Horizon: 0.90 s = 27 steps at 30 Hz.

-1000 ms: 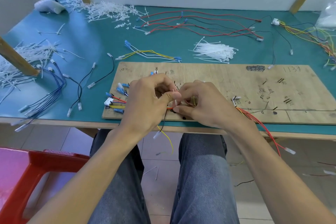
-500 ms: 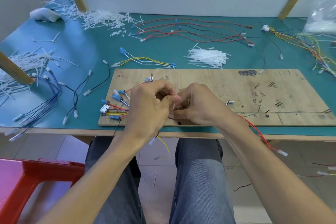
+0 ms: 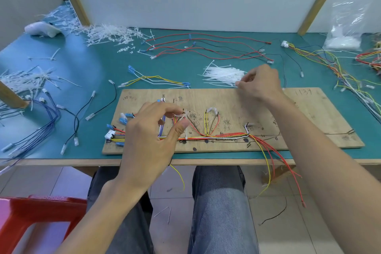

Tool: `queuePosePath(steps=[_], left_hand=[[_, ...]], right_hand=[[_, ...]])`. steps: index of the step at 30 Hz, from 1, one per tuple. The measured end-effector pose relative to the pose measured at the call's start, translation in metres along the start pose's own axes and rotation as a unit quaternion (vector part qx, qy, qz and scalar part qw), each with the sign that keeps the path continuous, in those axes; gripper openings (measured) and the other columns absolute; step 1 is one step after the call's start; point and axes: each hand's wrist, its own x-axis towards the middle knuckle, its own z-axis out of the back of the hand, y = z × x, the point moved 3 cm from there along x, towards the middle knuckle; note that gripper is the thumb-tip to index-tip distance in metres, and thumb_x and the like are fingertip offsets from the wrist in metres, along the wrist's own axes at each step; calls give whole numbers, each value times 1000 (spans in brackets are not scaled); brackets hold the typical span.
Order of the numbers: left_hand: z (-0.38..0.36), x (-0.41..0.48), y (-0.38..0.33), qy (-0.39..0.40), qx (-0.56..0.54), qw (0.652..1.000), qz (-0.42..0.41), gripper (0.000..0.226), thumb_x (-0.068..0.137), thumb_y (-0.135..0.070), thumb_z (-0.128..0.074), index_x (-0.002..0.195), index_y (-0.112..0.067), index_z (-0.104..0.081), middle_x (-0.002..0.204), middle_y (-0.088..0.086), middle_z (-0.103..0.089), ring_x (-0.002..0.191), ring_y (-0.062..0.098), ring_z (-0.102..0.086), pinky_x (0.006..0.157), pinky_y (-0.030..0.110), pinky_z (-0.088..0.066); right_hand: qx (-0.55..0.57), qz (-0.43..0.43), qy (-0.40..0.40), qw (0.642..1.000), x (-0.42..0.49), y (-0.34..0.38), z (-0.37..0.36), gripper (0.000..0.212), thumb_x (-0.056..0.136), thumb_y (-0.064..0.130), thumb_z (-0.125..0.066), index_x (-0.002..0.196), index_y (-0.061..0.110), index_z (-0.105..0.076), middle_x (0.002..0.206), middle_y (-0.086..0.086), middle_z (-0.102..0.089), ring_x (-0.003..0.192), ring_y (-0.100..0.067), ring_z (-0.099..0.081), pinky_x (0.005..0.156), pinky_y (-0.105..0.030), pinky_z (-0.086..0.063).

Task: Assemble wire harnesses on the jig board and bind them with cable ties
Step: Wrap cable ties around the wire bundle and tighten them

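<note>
A plywood jig board (image 3: 309, 113) lies on the green table top. On it, a wire harness (image 3: 226, 136) of red, yellow, white and black wires runs along the near edge from a white connector (image 3: 110, 134). My left hand (image 3: 152, 130) hovers over the harness's left part. Its thumb and forefinger are curled around a white cable tie (image 3: 184, 116) fastened on the wires there. My right hand (image 3: 257, 84) is beyond the board, its fingertips pinching a tie at the edge of a pile of white cable ties (image 3: 222, 75). Red and yellow wire ends (image 3: 274, 163) hang off the table's edge.
Loose red and black wires (image 3: 206, 47) lie at the back, yellow and white leads (image 3: 154, 80) behind the board, and blue wires (image 3: 47, 122) and black leads (image 3: 76, 122) at the left. Tie offcuts (image 3: 107, 33) are heaped back left. A plastic bag (image 3: 344, 33) and coloured harnesses (image 3: 329, 64) are at the right, a red stool (image 3: 31, 212) lower left.
My right hand has left the bundle and reached back right to the pile of cable ties. My left hand stays at the tie on the harness, its fingers looser.
</note>
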Motion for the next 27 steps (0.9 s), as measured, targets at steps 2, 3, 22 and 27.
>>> queuePosePath(steps=[2, 3, 22, 27], left_hand=[[0, -5, 1, 4, -2, 1000, 3, 10, 93, -30, -78, 101, -26, -72, 101, -22, -66, 88, 10, -58, 77, 14, -42], [0, -7, 2, 5, -4, 1000, 7, 9, 94, -30, -77, 100, -26, -72, 99, -21, -66, 88, 11, -58, 77, 15, -43], [2, -6, -23, 1, 7, 998, -62, 10, 105, -27, -66, 102, -18, -69, 97, -15, -63, 91, 7, -54, 82, 25, -44], [-16, 9, -34, 134, 104, 981, -90, 23, 101, -41, -64, 107, -22, -76, 102, -10, -68, 103, 21, -45, 92, 36, -43]], right_hand=[[-51, -19, 35, 998, 15, -2, -4, 21, 83, 39, -88, 93, 21, -83, 105, -11, -77, 112, -30, -65, 84, -31, -50], [-67, -22, 50, 996, 20, -1, -5, 23, 82, 39, -89, 94, 21, -83, 110, -12, -76, 113, -30, -65, 84, -31, -50], [47, 265, 1, 963, -56, 27, 53, 9, 90, 13, -82, 95, 17, -76, 86, 5, -74, 77, -3, -65, 74, -19, -50], [64, 391, 155, 905, -126, 57, 65, 21, 89, 19, -84, 103, 23, -69, 84, 10, -73, 82, -20, -69, 75, -33, -56]])
